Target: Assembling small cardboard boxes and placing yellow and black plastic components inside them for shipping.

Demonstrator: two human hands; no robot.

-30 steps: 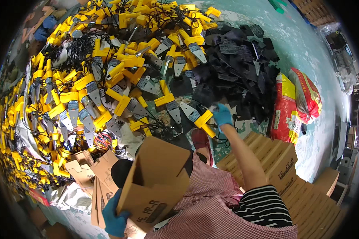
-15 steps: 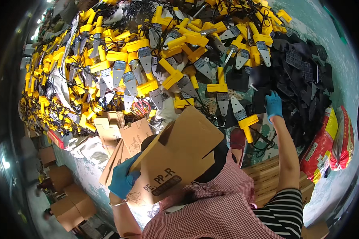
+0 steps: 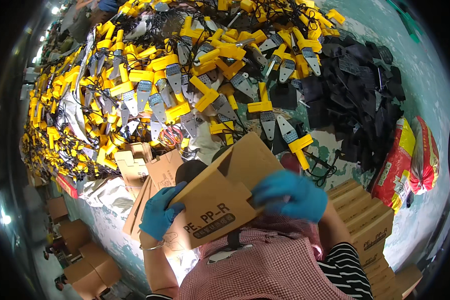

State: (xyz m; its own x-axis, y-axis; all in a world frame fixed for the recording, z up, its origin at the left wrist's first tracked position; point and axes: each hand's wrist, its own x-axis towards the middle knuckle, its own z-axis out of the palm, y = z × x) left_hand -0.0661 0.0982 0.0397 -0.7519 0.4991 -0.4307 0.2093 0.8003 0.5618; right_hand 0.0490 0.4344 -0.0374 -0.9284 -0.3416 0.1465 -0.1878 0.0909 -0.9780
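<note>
In blue gloves, both my hands are at a flat brown cardboard box (image 3: 215, 192) with dark print, tilted over my lap. My left hand (image 3: 161, 211) is closed round its left edge, thumb on the front face. At the box's right side is my right hand (image 3: 291, 196), its fingers over the edge near the open slot. Motion smears those fingers, so I cannot tell whether they grip the cardboard or hold anything. Beyond the box lies a yellow-handled tool (image 3: 300, 143) with a pointed grey metal plate.
Yellow-handled tools (image 3: 175, 109) with black cords form a big heap ahead. Black plastic pieces (image 3: 357, 95) are piled at right, beside red and yellow sacks (image 3: 395, 167). Stacked cartons (image 3: 370, 220) stand at my right; folded cartons (image 3: 164, 170) and red-handled scissors (image 3: 171, 135) lie left of centre.
My right hand has come back from the black pile to the right side of the box. The left hand still holds the box, which has tilted slightly. The view has shifted a little.
</note>
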